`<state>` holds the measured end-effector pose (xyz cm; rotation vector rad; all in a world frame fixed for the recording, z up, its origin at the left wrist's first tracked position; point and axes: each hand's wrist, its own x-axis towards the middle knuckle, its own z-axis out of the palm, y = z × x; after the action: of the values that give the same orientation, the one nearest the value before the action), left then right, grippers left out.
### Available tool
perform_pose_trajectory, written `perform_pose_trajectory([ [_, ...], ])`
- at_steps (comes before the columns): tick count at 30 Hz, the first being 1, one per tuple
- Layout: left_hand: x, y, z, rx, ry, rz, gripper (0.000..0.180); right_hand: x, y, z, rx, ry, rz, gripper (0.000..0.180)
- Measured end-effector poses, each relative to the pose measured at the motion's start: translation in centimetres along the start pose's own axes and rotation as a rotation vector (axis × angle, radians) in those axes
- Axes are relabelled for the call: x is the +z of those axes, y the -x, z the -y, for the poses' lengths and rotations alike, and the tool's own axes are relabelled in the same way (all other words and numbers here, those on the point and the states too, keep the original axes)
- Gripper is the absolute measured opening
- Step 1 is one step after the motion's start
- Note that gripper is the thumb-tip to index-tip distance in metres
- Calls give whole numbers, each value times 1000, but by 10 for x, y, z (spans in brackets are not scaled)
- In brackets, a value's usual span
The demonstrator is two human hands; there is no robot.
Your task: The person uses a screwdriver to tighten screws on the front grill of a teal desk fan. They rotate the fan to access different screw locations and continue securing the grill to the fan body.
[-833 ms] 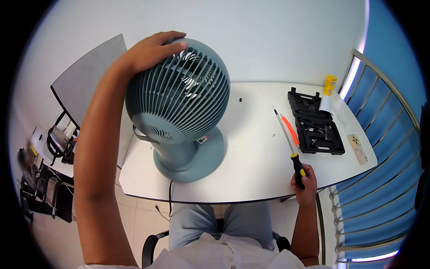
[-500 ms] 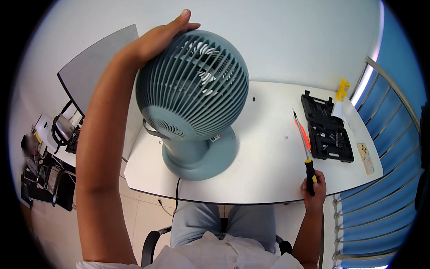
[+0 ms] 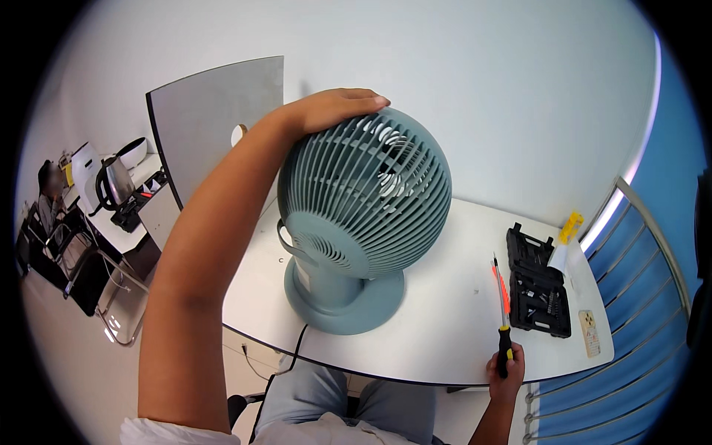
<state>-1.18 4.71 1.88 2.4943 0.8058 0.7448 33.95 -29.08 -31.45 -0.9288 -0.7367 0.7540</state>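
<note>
A grey-green desk fan [image 3: 363, 200] with a round slatted cage stands upright on its round base on the white table. My left hand [image 3: 335, 110] lies over the top of the cage, fingers stretched out flat; part of them is hidden behind the curve. White shapes show through the slats. At the table's front right, my right hand [image 3: 515, 363] is closed around the black and yellow handle of a screwdriver [image 3: 504, 343]. Its long shaft points away from me, tip up. A jagged orange strip [image 3: 506, 297] lies right beside the shaft.
An opened black tool case [image 3: 539, 300] sits right of the screwdriver. Behind it stands a yellow and white object [image 3: 562, 248]; a pale remote [image 3: 589, 334] lies near the right edge. Metal railing [image 3: 653, 237] borders the right side. A cord [image 3: 300, 343] hangs off the front edge. Someone sits far left.
The view has shifted, so the fan and table appear lower. My left hand's fingers, raised at the far side before, now lie flatter across the cage top. The right hand keeps the screwdriver.
</note>
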Motion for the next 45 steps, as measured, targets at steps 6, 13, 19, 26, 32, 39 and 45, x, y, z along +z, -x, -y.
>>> perform_pose_trajectory([
  [6, 0, -1, 5, -28, 135, 68, 67, 1, 3, 0, -15, 46, -29, 49],
  [13, -3, -11, 26, 30, 273, 95, 67, 1, 3, -3, -15, 35, -63, 47],
  [19, 0, -19, 43, -22, 613, 148, 62, -2, 3, -3, -5, 22, -32, 49],
  [26, 5, -25, 62, -57, 827, 170, 58, -3, 2, -3, 13, 37, -35, 52],
  [32, 3, -29, 85, -5, 855, 176, 51, 7, 7, -2, -27, 36, -73, 44],
  [39, 2, -14, 109, -170, 984, -26, 40, 18, 13, 3, -14, 185, -98, 47],
  [45, 1, 11, 104, -256, 1019, -130, 38, 18, 11, 1, -42, 157, -93, 44],
])
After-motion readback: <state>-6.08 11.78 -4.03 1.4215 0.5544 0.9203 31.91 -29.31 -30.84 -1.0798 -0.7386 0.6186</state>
